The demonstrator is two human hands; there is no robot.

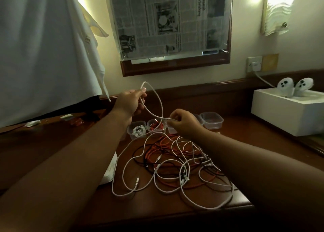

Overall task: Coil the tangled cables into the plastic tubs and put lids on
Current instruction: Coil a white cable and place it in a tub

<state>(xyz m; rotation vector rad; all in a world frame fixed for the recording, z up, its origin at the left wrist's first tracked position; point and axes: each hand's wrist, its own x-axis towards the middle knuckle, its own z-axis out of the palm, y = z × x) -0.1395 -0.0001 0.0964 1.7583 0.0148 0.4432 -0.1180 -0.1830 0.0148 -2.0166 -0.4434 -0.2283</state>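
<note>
Two clear plastic tubs (pixel 137 129) at 12 o'clock hold coiled cables, no lids on. Left hand (pixel 130 103) and right hand (pixel 184 122) pinch thin white cable (pixel 158 101); tangled pile (pixel 175 163) approx. all remaining.

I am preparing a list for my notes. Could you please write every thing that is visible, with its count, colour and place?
white cable: one, white, held up between both hands, running down into the heap
tangled cables: several, white, orange and black, heaped on the table
plastic tubs: at least four, clear, in a row behind the heap; one holds a white coil, one an orange coil
table: one, dark brown wood
white box: one, right side, with two white controllers on it
wall socket: one, white, with a plug in it
newspaper: covers the framed pane
white cloth: hangs at left
left hand: holds the white cable's loop
right hand: pinches the white cable
</note>
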